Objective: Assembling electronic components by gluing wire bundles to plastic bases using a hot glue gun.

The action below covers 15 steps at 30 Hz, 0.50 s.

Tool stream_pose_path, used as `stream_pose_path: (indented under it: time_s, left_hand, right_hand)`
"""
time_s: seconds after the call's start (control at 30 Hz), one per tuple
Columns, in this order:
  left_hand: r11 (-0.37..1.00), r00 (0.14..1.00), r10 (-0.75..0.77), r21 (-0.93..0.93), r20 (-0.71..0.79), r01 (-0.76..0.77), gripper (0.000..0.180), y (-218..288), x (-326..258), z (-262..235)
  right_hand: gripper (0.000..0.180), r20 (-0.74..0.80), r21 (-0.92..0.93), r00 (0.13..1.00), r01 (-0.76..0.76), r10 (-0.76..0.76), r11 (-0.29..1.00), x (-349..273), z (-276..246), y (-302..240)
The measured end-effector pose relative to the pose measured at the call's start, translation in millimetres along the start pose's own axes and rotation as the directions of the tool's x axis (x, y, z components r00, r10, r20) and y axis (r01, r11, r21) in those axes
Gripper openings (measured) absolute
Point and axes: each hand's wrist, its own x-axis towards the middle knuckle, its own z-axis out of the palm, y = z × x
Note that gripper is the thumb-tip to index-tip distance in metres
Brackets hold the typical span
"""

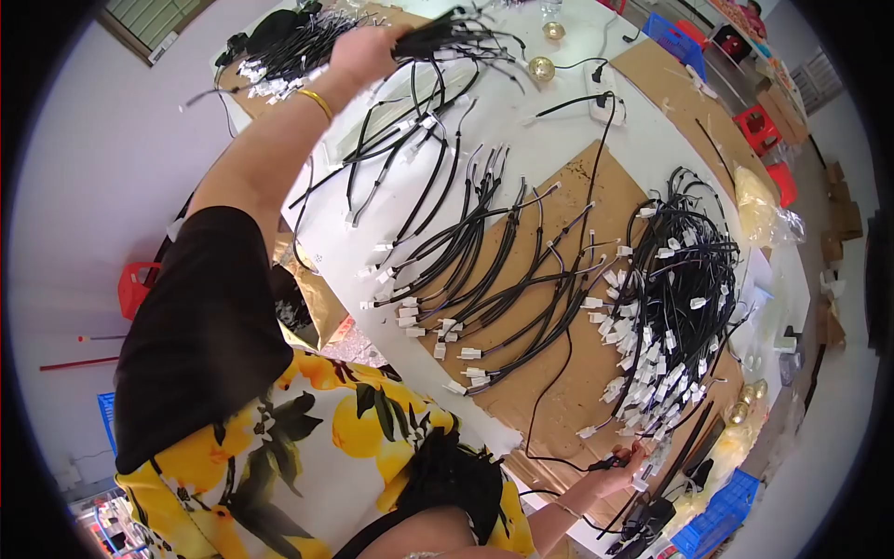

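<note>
My left hand [365, 54] reaches to the far side of the table, closed round a bundle of thin black cables [442, 37] whose loose ends fan out to the right. Below it, black wire harnesses [475, 219] with white connectors lie spread in a loose row. At the near right, my right hand [616, 475] is closed beside a small dark object [607, 462] with a black cord; its exact kind does not show. Just beyond that hand is a large heap of black harnesses [680, 289] with white plugs.
Cardboard sheets [587, 191] cover parts of the white table [531, 121]. Another pile of harnesses [298, 47] sits at the far left. A white power strip [606, 93] and a gold ball [541, 68] are at the back. Blue baskets [717, 514] and red stools [756, 129] stand around.
</note>
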Motion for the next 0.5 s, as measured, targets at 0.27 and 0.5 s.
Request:
stream_pose_path:
  time_s: [0.27, 0.5]
  left_hand:
    - [0.954, 0.945, 0.059, -0.261, -0.321, -0.148, 0.047, -8, 15, -99]
    - [0.823, 0.971, -0.053, -0.561, -0.235, -0.091, 0.051, 55, 17, -144]
  right_hand:
    - [0.018, -0.074, 0.014, 0.997, 0.021, -0.02, 1.0, -2, -11, -16]
    - [0.018, -0.101, 0.052, 0.995, 0.031, -0.025, 0.998, 5, -34, -5]
